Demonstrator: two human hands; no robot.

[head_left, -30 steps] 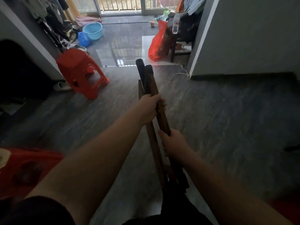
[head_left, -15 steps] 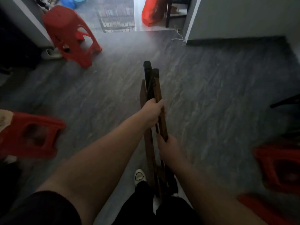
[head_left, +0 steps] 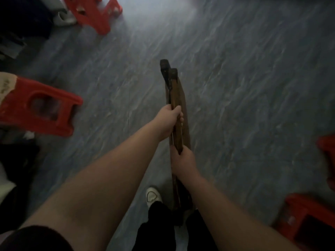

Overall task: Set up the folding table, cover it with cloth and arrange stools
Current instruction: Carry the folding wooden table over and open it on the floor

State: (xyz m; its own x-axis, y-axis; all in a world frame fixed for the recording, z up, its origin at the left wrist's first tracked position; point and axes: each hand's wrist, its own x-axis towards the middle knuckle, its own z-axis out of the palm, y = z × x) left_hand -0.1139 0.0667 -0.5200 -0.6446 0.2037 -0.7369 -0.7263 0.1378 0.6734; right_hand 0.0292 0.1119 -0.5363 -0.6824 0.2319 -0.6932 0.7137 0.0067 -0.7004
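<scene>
I hold the folded wooden table frame [head_left: 176, 91] out in front of me, its dark-capped leg ends pointing away over the grey floor. My left hand [head_left: 167, 122] grips the brown legs about halfway along. Closer to my body, my right hand [head_left: 184, 163] grips the same bundle of legs. Red plastic stools stand around: one stool [head_left: 94, 13] at the top left, a second stool [head_left: 38, 107] on its side at the left, a third stool [head_left: 308, 218] at the lower right.
A white shoe [head_left: 153, 195] on my foot shows below the frame. Dark clutter [head_left: 16, 33] lies along the upper left edge. Another red stool's edge [head_left: 327, 156] shows at the right. The grey streaked floor [head_left: 244, 87] stretches ahead.
My view has tilted down toward the floor; the doorway and wall have left the frame. The folded frame has swung lower with both hands still gripping it. The picture is motion-blurred.
</scene>
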